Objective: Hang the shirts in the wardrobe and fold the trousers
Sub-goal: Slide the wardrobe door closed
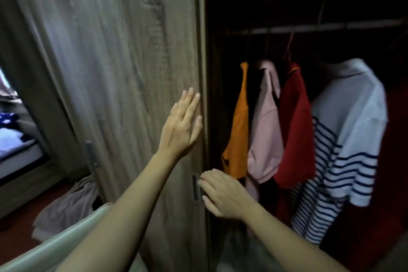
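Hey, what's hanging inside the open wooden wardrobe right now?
Four shirts hang on the rail: orange shirt, pink shirt, red shirt, and white navy-striped shirt. The sliding wooden door covers the left section; the bottom is too dark.

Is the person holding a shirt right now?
No, the left hand lies flat on the wardrobe door and the right hand is at its handle.

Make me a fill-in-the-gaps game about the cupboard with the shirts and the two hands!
1. The shirt hanging furthest left on the rail is ______.
2. The white shirt has dark ______ across it.
3. The left hand lies flat against the wooden ______.
4. Between the orange shirt and the red shirt hangs a ______ shirt.

Missing words: orange; stripes; door; pink
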A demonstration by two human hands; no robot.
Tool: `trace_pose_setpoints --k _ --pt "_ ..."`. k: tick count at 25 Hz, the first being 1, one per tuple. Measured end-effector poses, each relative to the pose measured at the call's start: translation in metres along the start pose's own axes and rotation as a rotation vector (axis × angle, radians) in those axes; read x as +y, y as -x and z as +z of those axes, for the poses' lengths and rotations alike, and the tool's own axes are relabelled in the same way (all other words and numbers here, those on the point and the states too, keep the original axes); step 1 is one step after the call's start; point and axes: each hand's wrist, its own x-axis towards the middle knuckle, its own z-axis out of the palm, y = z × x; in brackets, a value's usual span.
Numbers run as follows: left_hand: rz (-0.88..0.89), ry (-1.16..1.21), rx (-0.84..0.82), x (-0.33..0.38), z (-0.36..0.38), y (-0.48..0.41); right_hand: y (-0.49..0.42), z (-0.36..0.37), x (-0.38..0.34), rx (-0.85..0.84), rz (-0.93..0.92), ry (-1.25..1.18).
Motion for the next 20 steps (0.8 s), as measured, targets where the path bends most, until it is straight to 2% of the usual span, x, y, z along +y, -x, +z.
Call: trace_pose_setpoints --k 4,7,10,14,20 --pt "-0.123 -0.068 -0.135 -0.037 0.015 0.041 -0.016 0.06 -0.032 -0.264 -0.089 0.045" --pt "-0.199 -0.074 -0.238 -0.059 0.038 0.059 -0.032 0.098 -0.028 -0.442 -0.087 0.196" --pt "-0.238 -0.063 -0.285 -0.075 0.062 0.067 -0.046 0.13 -0.017 -0.494 -0.069 0.34" --pt "-0.206 -0.074 -0.232 -0.087 0.082 0.072 -0.062 0.155 -0.015 -0.562 -0.18 0.538" --pt "-0.198 -0.071 -0.149 -0.086 0.095 0.075 -0.047 0.155 0.005 -0.632 -0.305 0.706"
